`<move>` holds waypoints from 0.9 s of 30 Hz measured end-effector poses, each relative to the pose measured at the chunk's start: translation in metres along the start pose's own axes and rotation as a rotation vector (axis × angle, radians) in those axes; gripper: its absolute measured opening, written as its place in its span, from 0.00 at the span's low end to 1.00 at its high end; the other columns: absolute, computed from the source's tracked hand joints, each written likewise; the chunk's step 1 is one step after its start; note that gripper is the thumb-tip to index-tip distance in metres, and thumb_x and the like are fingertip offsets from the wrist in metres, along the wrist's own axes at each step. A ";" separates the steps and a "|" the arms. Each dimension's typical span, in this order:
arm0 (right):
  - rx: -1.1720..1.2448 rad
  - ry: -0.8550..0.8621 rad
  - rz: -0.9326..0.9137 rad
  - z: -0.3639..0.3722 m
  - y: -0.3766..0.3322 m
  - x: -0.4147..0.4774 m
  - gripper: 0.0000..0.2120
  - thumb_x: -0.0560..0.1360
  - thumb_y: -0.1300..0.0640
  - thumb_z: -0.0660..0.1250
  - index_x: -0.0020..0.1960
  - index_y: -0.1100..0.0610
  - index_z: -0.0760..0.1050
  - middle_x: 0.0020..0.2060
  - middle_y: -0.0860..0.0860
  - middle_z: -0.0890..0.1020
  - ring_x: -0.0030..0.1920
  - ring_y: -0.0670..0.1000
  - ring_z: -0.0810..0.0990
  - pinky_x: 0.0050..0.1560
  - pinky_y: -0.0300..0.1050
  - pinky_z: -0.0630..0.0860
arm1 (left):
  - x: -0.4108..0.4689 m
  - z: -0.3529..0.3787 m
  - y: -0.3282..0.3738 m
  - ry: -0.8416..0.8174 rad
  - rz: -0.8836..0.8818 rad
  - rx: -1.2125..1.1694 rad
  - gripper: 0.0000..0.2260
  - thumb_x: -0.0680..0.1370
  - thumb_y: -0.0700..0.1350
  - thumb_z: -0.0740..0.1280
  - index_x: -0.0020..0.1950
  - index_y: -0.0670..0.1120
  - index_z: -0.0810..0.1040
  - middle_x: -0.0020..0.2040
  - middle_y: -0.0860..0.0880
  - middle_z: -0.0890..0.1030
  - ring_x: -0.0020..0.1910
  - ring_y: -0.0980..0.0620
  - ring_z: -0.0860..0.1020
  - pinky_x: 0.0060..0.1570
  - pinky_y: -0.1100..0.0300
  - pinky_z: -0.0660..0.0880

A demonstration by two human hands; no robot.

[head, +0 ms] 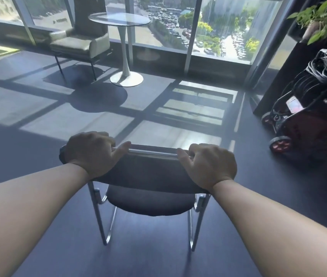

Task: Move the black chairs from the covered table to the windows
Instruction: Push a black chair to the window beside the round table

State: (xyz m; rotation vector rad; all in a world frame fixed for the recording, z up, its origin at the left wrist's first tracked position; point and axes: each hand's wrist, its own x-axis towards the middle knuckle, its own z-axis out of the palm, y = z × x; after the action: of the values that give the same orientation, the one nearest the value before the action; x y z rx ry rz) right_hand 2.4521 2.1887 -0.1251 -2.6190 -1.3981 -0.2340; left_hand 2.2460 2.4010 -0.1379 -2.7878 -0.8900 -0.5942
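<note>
I look down at a black chair [148,172], seen from behind on the dark floor [29,148]. It faces the windows [164,27] and is well short of them. My left hand [90,152] grips the left end of the top rail and my right hand [208,162] grips the right end. I judge this even hold keeps the chair level for carrying. The fingertips are hidden behind the backrest. I cannot tell whether the legs touch the floor. The covered bench is out of view. A cart [306,108] is cut off at the right.
</note>
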 end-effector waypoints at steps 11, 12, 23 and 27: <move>0.025 -0.042 -0.046 0.027 0.044 0.151 0.30 0.75 0.30 0.44 0.39 0.50 0.74 0.37 0.45 0.78 0.39 0.52 0.72 0.39 0.46 0.64 | 0.126 0.057 -0.009 -0.002 -0.043 0.018 0.36 0.75 0.70 0.40 0.32 0.50 0.79 0.37 0.54 0.80 0.36 0.48 0.77 0.33 0.59 0.64; 0.021 -0.039 -0.048 0.028 0.046 0.160 0.30 0.75 0.30 0.44 0.38 0.50 0.74 0.37 0.44 0.78 0.39 0.52 0.72 0.38 0.46 0.64 | 0.135 0.061 -0.011 -0.006 -0.048 0.018 0.37 0.75 0.71 0.39 0.32 0.51 0.79 0.37 0.54 0.80 0.35 0.48 0.77 0.33 0.59 0.63; 0.038 -0.032 0.009 0.053 0.036 0.265 0.34 0.73 0.28 0.38 0.39 0.49 0.74 0.37 0.44 0.78 0.39 0.52 0.72 0.38 0.46 0.64 | 0.247 0.116 -0.064 0.076 0.028 -0.001 0.31 0.75 0.71 0.39 0.28 0.53 0.67 0.33 0.54 0.76 0.34 0.47 0.76 0.34 0.58 0.61; 0.033 -0.087 0.067 0.062 0.021 0.316 0.31 0.77 0.29 0.43 0.39 0.50 0.73 0.35 0.45 0.73 0.40 0.53 0.70 0.38 0.47 0.65 | 0.305 0.141 -0.099 0.083 0.063 -0.006 0.30 0.76 0.70 0.41 0.26 0.53 0.65 0.30 0.55 0.68 0.31 0.49 0.70 0.32 0.59 0.60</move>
State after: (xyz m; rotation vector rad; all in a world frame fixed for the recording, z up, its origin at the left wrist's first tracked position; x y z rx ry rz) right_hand 2.6473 2.4463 -0.1196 -2.6726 -1.3254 -0.0881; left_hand 2.4602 2.6777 -0.1366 -2.7622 -0.7827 -0.6973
